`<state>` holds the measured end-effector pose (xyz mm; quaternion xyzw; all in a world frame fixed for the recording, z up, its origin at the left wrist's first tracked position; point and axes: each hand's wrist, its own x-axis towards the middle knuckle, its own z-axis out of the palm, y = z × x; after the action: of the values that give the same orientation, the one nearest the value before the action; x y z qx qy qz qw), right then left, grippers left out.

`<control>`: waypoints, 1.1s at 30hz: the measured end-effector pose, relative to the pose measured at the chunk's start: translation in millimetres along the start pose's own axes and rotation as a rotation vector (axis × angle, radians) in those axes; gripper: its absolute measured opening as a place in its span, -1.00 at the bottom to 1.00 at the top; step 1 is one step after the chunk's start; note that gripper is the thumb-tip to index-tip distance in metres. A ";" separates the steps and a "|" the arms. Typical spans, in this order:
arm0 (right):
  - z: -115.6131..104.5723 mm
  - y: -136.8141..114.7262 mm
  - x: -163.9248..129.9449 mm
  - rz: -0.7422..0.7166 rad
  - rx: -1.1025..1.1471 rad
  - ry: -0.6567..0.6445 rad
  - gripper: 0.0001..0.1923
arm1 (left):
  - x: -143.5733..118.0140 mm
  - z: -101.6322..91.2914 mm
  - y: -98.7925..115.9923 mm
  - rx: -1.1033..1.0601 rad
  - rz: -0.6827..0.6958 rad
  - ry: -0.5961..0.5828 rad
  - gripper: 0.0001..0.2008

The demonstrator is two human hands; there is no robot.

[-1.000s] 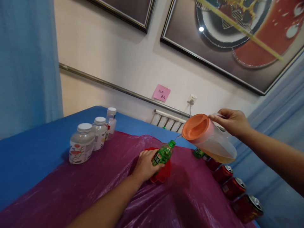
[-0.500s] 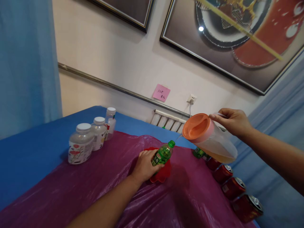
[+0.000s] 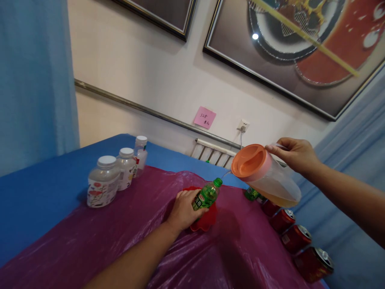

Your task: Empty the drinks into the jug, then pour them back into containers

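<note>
My left hand (image 3: pixel 187 208) is wrapped round the lower part of a green plastic bottle (image 3: pixel 209 193), which is uncapped and leans to the right. Under the bottle lies a red scalloped dish or mat (image 3: pixel 207 220), partly hidden by the hand. My right hand (image 3: pixel 296 154) grips the handle of a translucent pitcher (image 3: pixel 275 180) with an orange lid (image 3: pixel 248 162). The pitcher is tipped left, and some yellowish liquid shows along its lower side. A thin stream runs from its spout toward the bottle's mouth.
Several red cans (image 3: pixel 296 237) stand in a row at the right, with a green can (image 3: pixel 251 193) behind them. Three white-capped clear bottles (image 3: pixel 102 182) stand at the left. Purple plastic sheeting (image 3: pixel 120 237) covers part of the blue tabletop (image 3: pixel 39 196).
Both hands, the bottle and the pitcher hold nearly the same positions. The thin stream still runs from the spout. The view has shifted very slightly.
</note>
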<state>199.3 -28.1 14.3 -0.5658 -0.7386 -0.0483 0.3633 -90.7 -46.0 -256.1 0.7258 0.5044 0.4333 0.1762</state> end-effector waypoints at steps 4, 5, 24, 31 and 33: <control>-0.1 1.1 0.3 -0.011 -0.007 0.005 -0.35 | -0.1 -1.3 1.0 0.007 -0.002 0.000 -0.39; -0.2 1.2 0.4 -0.012 -0.009 0.004 -0.35 | -0.1 -1.8 1.3 0.008 -0.004 0.000 -0.39; -0.3 -1.3 -0.2 -0.006 -0.026 0.009 -0.35 | -0.4 -0.6 1.5 -0.004 0.009 0.009 -0.41; 0.6 3.4 1.2 0.011 -0.013 -0.010 -0.37 | -0.4 -1.3 2.9 -0.002 0.006 0.001 -0.41; 0.9 5.3 1.9 -0.001 -0.014 -0.013 -0.38 | -0.2 -1.2 2.9 0.000 0.009 0.000 -0.40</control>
<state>203.3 -24.2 13.0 -0.5684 -0.7408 -0.0500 0.3544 -90.0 -47.6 -253.5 0.7278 0.5012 0.4343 0.1743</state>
